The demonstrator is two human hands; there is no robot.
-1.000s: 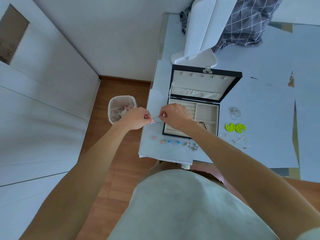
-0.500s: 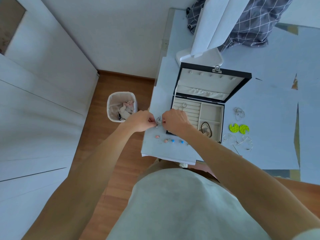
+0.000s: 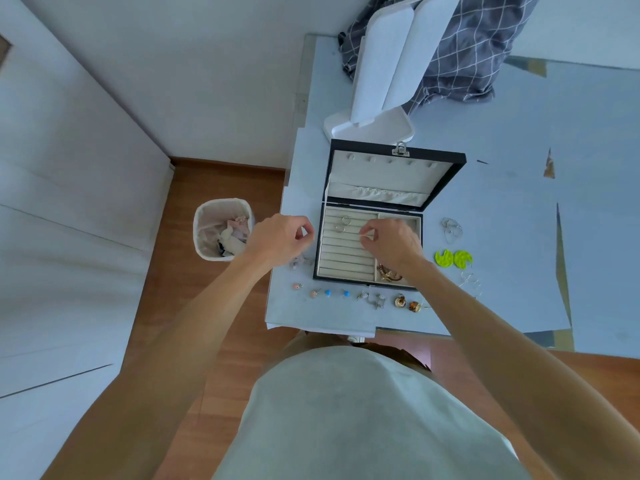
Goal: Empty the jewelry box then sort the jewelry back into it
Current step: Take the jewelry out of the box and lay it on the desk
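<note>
The black jewelry box (image 3: 440, 188) lies open on the table, its cream lid propped up behind it. Two silver rings (image 3: 344, 224) sit in the ring rolls, and gold jewelry (image 3: 389, 274) lies in the lower right compartment. My right hand (image 3: 393, 242) is over the ring rolls and pinches a small silver earring (image 3: 362, 234) between thumb and fingertips. My left hand (image 3: 281, 241) hovers just left of the box, fingers curled with thumb near forefinger; I cannot tell whether it holds anything. A small pale piece (image 3: 300, 262) lies on the table below it.
In front of the box lie pink studs (image 3: 297, 286), blue studs (image 3: 328, 292), silver pieces (image 3: 375, 299) and amber earrings (image 3: 407, 303). Neon green earrings (image 3: 453, 259) and silver hoops (image 3: 451, 230) lie to its right. A white stand (image 3: 381, 74) rises behind, and a waste bin (image 3: 221, 228) is on the floor.
My hands were together at the box's left edge, both pinching one small silver piece. They have separated: the right moved over the ring rolls with the piece, the left stayed left.
</note>
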